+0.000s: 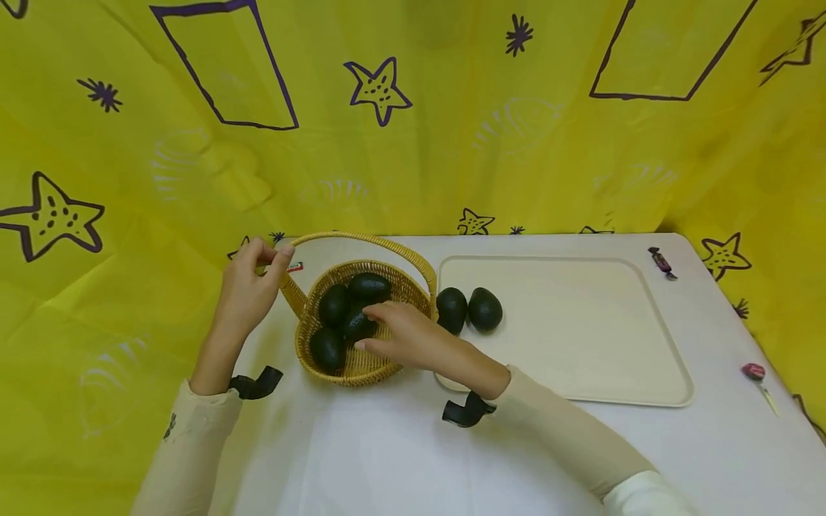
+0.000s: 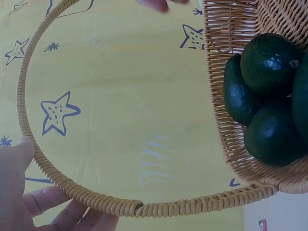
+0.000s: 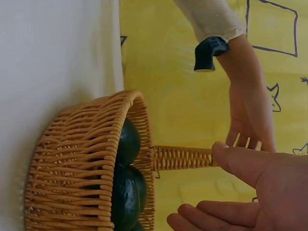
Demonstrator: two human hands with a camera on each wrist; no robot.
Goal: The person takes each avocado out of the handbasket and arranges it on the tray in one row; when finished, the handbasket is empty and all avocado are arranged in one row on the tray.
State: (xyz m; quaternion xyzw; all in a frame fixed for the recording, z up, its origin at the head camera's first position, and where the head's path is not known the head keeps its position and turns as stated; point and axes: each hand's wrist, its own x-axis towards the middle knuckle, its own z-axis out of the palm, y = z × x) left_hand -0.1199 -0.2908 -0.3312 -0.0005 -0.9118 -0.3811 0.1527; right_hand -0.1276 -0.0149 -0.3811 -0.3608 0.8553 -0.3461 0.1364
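Avocados (image 1: 328,350) sit in the basket (image 1: 351,381), whose handle (image 2: 173,208) the left hand (image 1: 250,290) grips. The right hand (image 1: 409,335), fingers spread, holds nothing. Uneven pulling on the handle could tip avocados out.

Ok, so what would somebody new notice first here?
Probably the yellow cloth with stars, behind the table. Next, the basket of avocados, left of the tray, with the left hand holding its handle and the right hand open above. Two more avocados sit at the tray's left end.
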